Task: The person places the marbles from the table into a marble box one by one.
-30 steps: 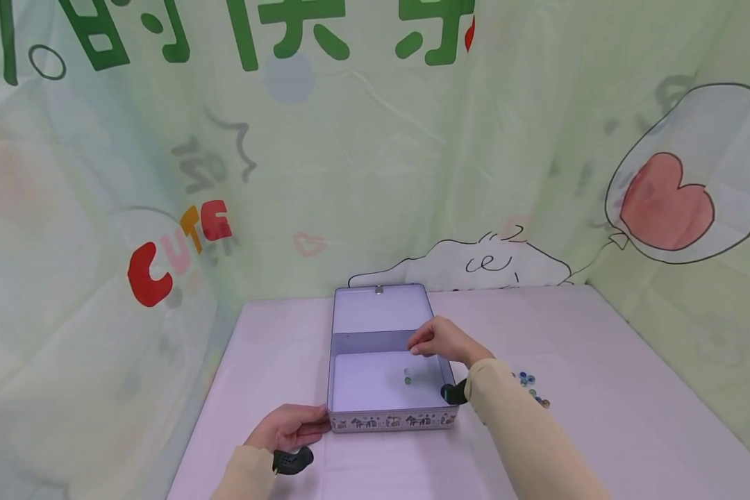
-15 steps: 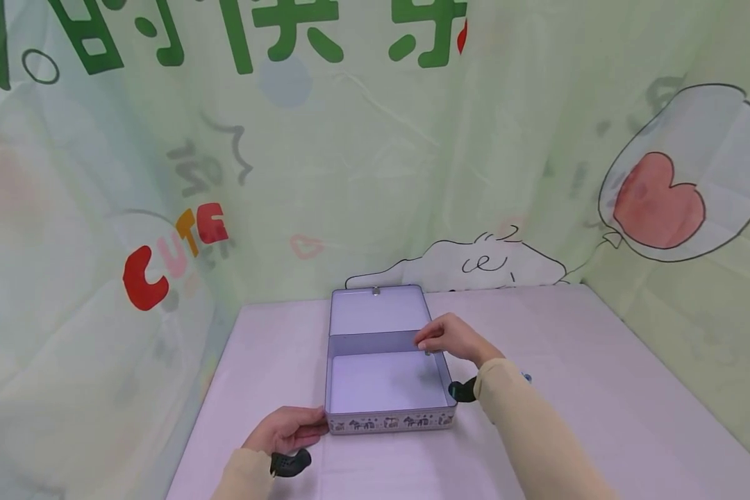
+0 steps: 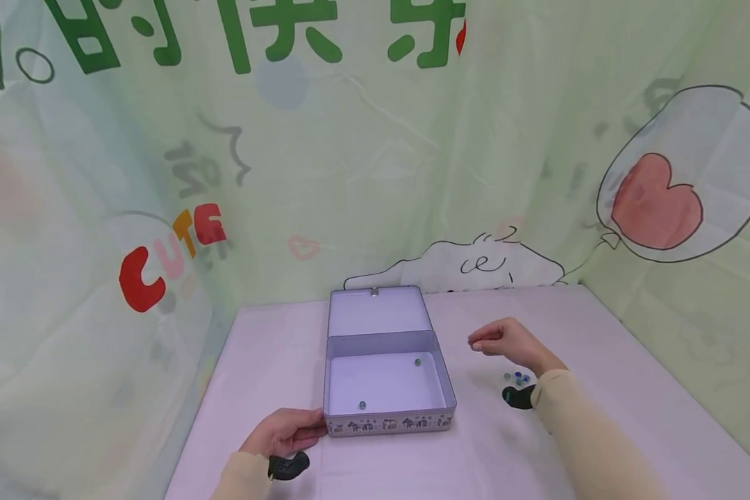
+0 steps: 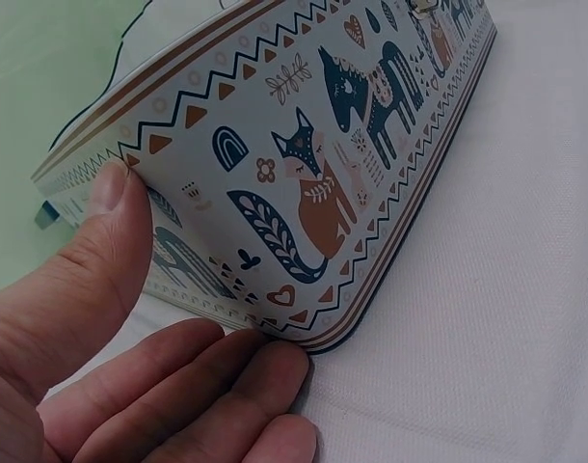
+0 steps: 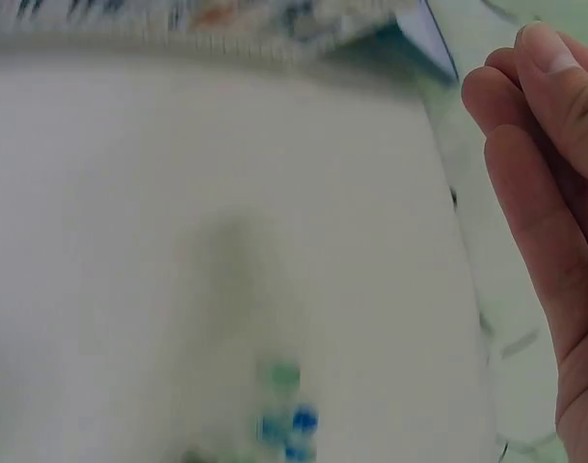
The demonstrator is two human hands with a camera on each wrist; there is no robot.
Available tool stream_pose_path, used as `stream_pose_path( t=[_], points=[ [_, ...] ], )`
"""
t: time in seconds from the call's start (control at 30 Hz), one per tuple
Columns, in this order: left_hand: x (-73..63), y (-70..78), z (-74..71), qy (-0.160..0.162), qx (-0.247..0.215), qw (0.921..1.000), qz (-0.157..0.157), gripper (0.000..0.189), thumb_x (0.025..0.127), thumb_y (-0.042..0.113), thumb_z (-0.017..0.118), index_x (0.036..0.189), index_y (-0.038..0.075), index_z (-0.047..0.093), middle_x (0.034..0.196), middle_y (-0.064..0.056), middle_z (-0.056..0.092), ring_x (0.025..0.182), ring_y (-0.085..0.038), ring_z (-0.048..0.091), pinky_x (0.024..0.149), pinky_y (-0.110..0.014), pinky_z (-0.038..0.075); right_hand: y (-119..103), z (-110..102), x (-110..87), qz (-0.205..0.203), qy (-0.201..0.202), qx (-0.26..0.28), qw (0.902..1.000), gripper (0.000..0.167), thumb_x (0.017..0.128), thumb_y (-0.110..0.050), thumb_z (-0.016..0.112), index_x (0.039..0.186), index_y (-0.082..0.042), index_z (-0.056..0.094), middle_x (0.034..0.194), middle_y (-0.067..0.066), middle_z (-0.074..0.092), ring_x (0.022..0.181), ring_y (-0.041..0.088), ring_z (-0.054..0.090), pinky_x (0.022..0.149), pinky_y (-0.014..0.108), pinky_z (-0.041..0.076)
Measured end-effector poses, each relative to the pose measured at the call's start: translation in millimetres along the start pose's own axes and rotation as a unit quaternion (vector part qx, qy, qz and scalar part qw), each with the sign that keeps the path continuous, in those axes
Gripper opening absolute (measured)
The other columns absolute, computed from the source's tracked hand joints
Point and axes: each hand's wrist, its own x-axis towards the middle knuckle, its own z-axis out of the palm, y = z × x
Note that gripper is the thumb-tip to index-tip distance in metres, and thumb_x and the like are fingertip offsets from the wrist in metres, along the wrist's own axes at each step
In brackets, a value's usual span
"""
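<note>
An open hinged tin box stands in the middle of the table, its lid tipped back. Two green glass marbles lie inside: one marble near the back right, another near the front. My left hand rests at the box's front left corner; in the left wrist view, the thumb touches the side and the fingertips meet the bottom edge. To the right of the box, my right hand hovers above the table, thumb close to the fingers, with nothing seen between them.
Several blue and green marbles lie on the table near my right wrist, and show blurred in the right wrist view. The raised lid stands behind the box's tray. Printed curtains enclose the table at the back and sides.
My right hand, over the box before, has moved right, out past its side. A green marble seen under its fingers half a second ago has left them; two marbles now lie inside. The left hand stays put.
</note>
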Motion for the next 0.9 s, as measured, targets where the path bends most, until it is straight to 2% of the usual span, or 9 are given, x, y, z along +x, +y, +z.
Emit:
stream_pose_path(
  t=[0.2,0.37,0.5,0.67,0.8,0.9],
  points=[
    [1.8,-0.6,-0.4,0.000,0.004,1.0000,0.002,0.050,0.094,0.018,0.076,0.129,-0.013,0.062,0.118,-0.023,0.074,0.104,-0.028,0.074,0.102,-0.049,0.057,41.4,-41.0,-42.4,0.029,0.024,-0.029,0.9989,0.036,0.097,-0.022,0.072,0.122,0.004,0.070,0.119,0.021,0.074,0.106,0.031,0.073,0.091,0.038,0.063],
    [2.4,-0.9,-0.5,-0.006,0.009,0.9999,-0.001,0.048,0.095,0.018,0.074,0.130,-0.013,0.061,0.119,-0.023,0.074,0.103,-0.026,0.074,0.101,-0.048,0.058,69.9,-57.1,-64.4,0.049,0.035,-0.029,0.9978,0.042,0.097,-0.024,0.072,0.125,0.007,0.067,0.120,0.023,0.073,0.109,0.036,0.072,0.089,0.034,0.063],
    [1.2,-0.6,-1.6,-0.007,0.008,0.9999,-0.005,0.047,0.096,0.018,0.073,0.130,-0.012,0.062,0.117,-0.021,0.075,0.103,-0.026,0.075,0.101,-0.048,0.058,92.8,-54.4,-72.4,0.069,0.037,-0.024,0.9966,0.042,0.097,-0.024,0.072,0.125,0.007,0.067,0.119,0.021,0.074,0.108,0.035,0.072,0.088,0.035,0.063],
    [-1.5,-2.3,-2.7,0.000,0.009,0.9999,-0.010,0.042,0.097,0.018,0.073,0.127,-0.010,0.065,0.111,-0.018,0.077,0.098,-0.023,0.076,0.097,-0.045,0.060,118.8,-42.0,-77.9,0.101,0.037,-0.010,0.9942,0.038,0.095,-0.021,0.074,0.123,0.005,0.069,0.119,0.019,0.074,0.100,0.022,0.073,0.084,0.030,0.063],
    [-1.7,-2.3,-1.3,-0.009,0.007,0.9999,-0.004,0.040,0.097,0.018,0.072,0.127,-0.009,0.066,0.114,-0.020,0.076,0.099,-0.022,0.076,0.096,-0.044,0.061,131.3,-37.3,-81.0,0.108,0.044,-0.021,0.9929,0.033,0.095,-0.017,0.074,0.120,0.004,0.071,0.118,0.019,0.074,0.096,0.014,0.072,0.078,0.025,0.062],
    [-0.4,-1.4,0.1,-0.009,0.004,0.9999,-0.003,0.041,0.097,0.018,0.072,0.126,-0.009,0.066,0.115,-0.021,0.075,0.099,-0.023,0.076,0.096,-0.043,0.061,135.5,-35.7,-81.8,0.110,0.048,-0.032,0.9922,0.032,0.094,-0.017,0.075,0.119,0.003,0.072,0.116,0.018,0.075,0.096,0.014,0.072,0.078,0.023,0.061]
  ],
)
